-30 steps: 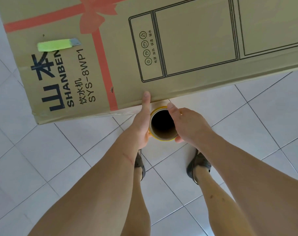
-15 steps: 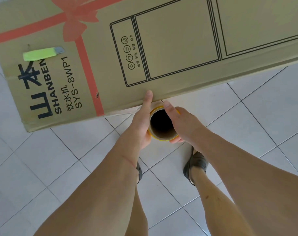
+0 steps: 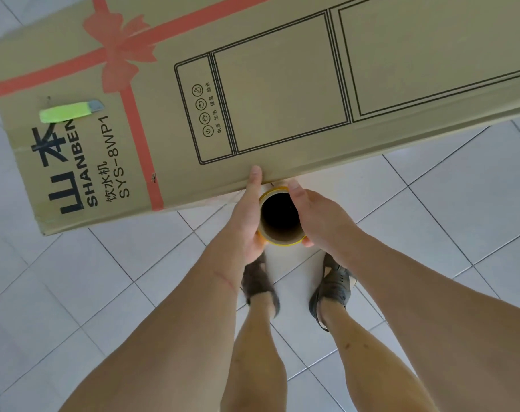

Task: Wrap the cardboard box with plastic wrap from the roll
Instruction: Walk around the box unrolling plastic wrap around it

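Hands gripping roll (image 3: 279,233) upright against box (image 3: 282,93) edge: my left hand (image 3: 247,221) and right hand (image 3: 318,218) are curling round its sides.

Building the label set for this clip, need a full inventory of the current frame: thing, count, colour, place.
cardboard box: 1, brown with red ribbon print and black line drawing, lying on the floor, filling the upper frame
plastic wrap roll: 1, brown core with yellow rim, upright at the box's near edge, seen end-on
utility knife: 1, lime green with grey tip, lying on the box top, left part
floor tiles: many, white with dark joints
sandals: 2, dark grey, on the feet
left hand: 1, grips the roll, thumb on the box edge
right hand: 1, grips the roll
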`<state>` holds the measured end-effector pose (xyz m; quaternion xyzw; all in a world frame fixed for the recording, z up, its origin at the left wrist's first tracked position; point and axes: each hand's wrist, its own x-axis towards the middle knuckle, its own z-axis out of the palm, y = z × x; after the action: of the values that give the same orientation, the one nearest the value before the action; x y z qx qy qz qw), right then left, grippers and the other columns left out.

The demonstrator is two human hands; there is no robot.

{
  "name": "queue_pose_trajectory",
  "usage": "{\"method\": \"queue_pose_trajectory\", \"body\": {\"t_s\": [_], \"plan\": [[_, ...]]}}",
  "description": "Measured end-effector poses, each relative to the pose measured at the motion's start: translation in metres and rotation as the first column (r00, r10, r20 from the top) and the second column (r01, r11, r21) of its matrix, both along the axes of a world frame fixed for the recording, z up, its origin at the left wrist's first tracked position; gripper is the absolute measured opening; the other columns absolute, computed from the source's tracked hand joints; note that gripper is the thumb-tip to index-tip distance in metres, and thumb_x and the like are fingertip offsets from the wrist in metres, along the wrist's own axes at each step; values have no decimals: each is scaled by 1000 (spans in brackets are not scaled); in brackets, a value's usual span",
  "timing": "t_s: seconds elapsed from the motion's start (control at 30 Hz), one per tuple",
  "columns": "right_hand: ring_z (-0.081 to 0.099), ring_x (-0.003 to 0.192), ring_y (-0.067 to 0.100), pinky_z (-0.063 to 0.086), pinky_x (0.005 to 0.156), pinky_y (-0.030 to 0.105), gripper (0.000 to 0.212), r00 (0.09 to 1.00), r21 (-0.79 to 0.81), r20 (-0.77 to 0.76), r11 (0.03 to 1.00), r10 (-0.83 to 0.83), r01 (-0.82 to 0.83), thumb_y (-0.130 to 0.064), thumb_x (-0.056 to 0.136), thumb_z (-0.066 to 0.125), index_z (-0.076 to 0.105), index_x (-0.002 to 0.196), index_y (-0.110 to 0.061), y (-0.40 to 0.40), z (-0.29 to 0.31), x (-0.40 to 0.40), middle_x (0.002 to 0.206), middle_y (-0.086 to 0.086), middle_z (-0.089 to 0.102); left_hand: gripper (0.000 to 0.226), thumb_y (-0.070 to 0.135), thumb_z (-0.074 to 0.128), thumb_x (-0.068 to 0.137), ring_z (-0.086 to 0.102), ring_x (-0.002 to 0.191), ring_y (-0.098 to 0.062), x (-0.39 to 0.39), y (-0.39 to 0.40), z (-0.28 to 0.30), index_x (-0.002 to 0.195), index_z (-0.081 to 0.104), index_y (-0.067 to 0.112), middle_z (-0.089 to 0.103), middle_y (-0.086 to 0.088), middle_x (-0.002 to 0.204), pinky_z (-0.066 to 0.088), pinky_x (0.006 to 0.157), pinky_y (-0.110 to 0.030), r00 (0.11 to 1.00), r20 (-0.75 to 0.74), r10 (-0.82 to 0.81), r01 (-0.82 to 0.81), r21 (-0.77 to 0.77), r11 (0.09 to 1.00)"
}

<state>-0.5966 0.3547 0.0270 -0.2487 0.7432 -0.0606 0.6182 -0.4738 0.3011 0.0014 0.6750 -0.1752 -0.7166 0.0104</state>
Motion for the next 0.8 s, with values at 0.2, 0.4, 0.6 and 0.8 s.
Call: {"method": "queue_pose_trajectory", "body": {"t_s": [0.2, 0.4, 0.6, 0.8], "plan": [[64, 102, 30, 44, 91, 39, 77, 989, 68, -150, 998, -5, 16, -79, 88, 14, 35, 146, -33, 5, -6, -18, 129, 7, 61, 90, 97, 58, 78, 74, 125, -28, -14, 8, -7, 132, 74, 25, 80, -6, 130, 53, 116, -52, 999, 0, -45, 45, 50, 998], [74, 65, 21, 50, 93, 46, 80, 977, 88, -15, 973, -213, 213, -85, 81, 17, 48, 133, -33, 10, -5, -18, 117, 3, 65, 100, 97, 52, 80, 77, 123, -30, -21, -1, -10, 139, 72, 19, 82, -10, 126, 55, 116, -52, 995, -66, -80, 83, 45, 996], [65, 102, 32, 43, 93, 41, 83, 988, 117, -145, 990, -57, 75, -84, 84, 13, 33, 147, -34, 15, -4, -34, 133, 4, 58, 101, 101, 40, 81, 76, 122, -31, -32, 8, -12, 136, 72, 23, 82, -10, 124, 57, 111, -53, 993, -38, -110, 113, 95, 989], [71, 79, 26, 45, 68, 33, 78, 979, 100, -35, 974, -201, 203, -83, 84, 20, 51, 131, -29, 13, -3, -52, 118, 0, 62, 91, 90, 38, 95, 77, 121, -30, -49, 4, -10, 134, 75, 16, 82, -11, 126, 52, 118, -55, 995, -62, -73, 76, 58, 995]]}}
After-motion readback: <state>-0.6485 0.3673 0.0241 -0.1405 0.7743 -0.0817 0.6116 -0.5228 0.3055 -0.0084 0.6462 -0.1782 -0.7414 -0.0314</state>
